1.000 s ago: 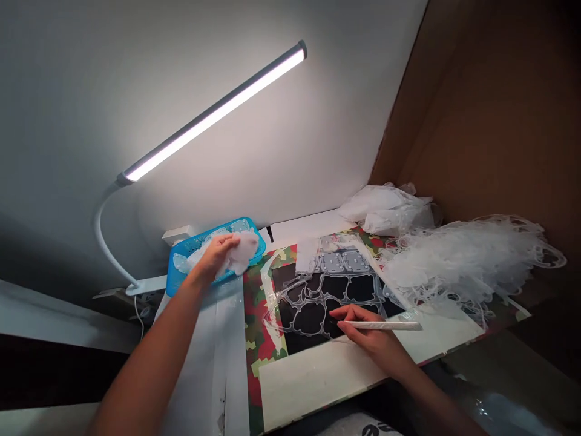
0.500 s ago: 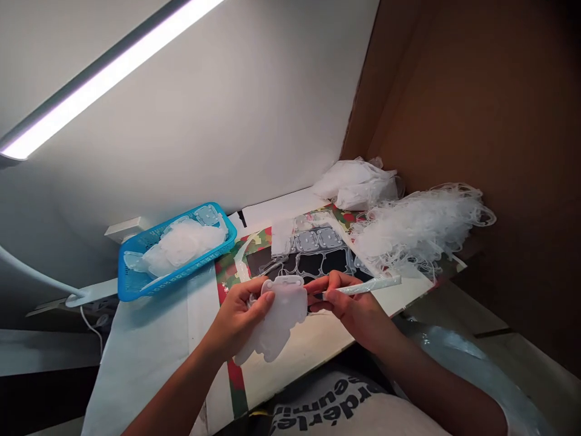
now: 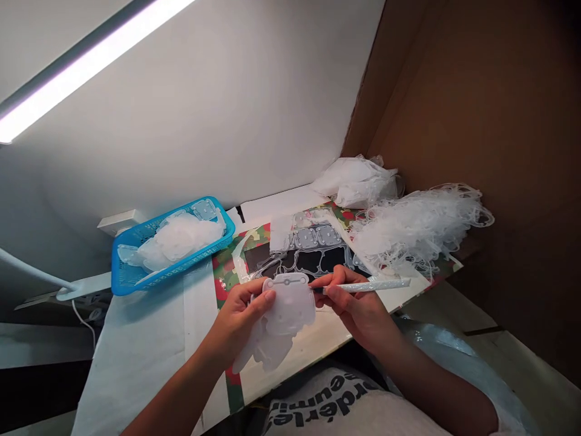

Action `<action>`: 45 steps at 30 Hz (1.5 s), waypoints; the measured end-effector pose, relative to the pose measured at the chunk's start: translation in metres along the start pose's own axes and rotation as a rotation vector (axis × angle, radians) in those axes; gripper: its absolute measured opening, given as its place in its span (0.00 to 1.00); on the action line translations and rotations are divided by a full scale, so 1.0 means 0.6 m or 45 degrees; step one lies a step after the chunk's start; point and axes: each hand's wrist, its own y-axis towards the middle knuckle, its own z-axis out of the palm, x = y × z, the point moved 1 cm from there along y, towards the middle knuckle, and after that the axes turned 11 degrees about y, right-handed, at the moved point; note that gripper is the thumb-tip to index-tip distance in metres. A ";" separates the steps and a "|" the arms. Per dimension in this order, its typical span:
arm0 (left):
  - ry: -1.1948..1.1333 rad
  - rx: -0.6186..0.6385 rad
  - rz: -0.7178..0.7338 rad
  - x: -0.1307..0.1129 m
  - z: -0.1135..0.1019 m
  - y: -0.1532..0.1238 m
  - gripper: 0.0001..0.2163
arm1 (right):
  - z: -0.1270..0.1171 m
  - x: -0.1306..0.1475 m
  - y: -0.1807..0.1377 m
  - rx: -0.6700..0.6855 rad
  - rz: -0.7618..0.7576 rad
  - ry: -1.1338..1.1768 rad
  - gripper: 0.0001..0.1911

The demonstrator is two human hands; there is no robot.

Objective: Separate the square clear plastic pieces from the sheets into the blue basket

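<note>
My left hand [image 3: 242, 316] grips a small stack of translucent white plastic pieces [image 3: 284, 318] above the table's near edge, thumb on the top piece. My right hand [image 3: 351, 306] holds a thin white pick tool [image 3: 376, 284] like a pen, its tip touching the right edge of the top piece. Just beyond the hands lies a clear die-cut sheet [image 3: 313, 251] on a black mat, with several pieces still in it at the far end.
A blue basket [image 3: 124, 281] with translucent pieces stands at the left. A heap of white plastic offcut webbing [image 3: 417, 227] and a white bag [image 3: 356, 178] lie at the right by a cardboard wall [image 3: 476, 103]. A lit lamp bar [image 3: 86, 63] hangs overhead.
My left hand came back from the blue basket carrying a stack of plastic pieces to the front. My right hand lifted off the sheet and brought the tool to the stack. The view tilted down.
</note>
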 end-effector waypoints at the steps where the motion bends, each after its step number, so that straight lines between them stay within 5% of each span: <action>1: -0.072 0.012 -0.040 0.005 0.001 0.002 0.16 | 0.001 0.001 0.000 -0.004 0.000 0.004 0.12; 7: -0.316 0.075 -0.176 0.028 0.005 0.013 0.15 | 0.003 0.001 -0.001 0.030 -0.040 -0.034 0.11; 16: -0.149 0.012 -0.198 0.046 0.002 0.028 0.18 | -0.005 -0.006 0.004 0.053 -0.166 -0.299 0.12; 19: 0.231 -0.347 -0.033 0.015 -0.076 0.046 0.21 | -0.024 -0.009 0.013 0.020 -0.238 -0.500 0.13; 22: 1.095 -0.893 0.151 -0.045 -0.201 0.071 0.24 | -0.051 -0.015 0.020 0.012 -0.271 -0.765 0.12; 23: 1.476 -0.952 0.118 -0.064 -0.241 0.081 0.24 | -0.061 -0.018 0.021 0.013 -0.279 -0.863 0.12; 27: 1.787 -0.951 0.010 -0.095 -0.340 0.103 0.28 | -0.098 -0.028 0.014 0.051 -0.366 -1.229 0.12; 29: 1.992 -1.084 0.074 -0.075 -0.329 0.104 0.28 | -0.118 -0.036 0.011 0.051 -0.468 -1.419 0.09; 31: 2.185 -1.175 0.306 -0.035 -0.278 0.105 0.24 | -0.136 -0.047 0.012 0.040 -0.597 -1.653 0.07; 32: 2.213 -1.001 0.478 -0.008 -0.242 0.106 0.21 | -0.144 -0.053 0.015 0.033 -0.652 -1.777 0.07; 35: 2.144 -0.136 0.883 0.075 -0.131 0.111 0.14 | -0.161 -0.066 0.034 -0.029 -0.684 -2.063 0.11; 39: 1.941 -0.166 0.701 0.127 -0.075 0.112 0.19 | -0.156 -0.057 0.049 -0.057 -0.534 -1.993 0.13; 45: 1.871 -0.170 0.225 0.119 -0.153 0.040 0.28 | -0.100 -0.051 -0.030 0.055 0.026 -1.553 0.12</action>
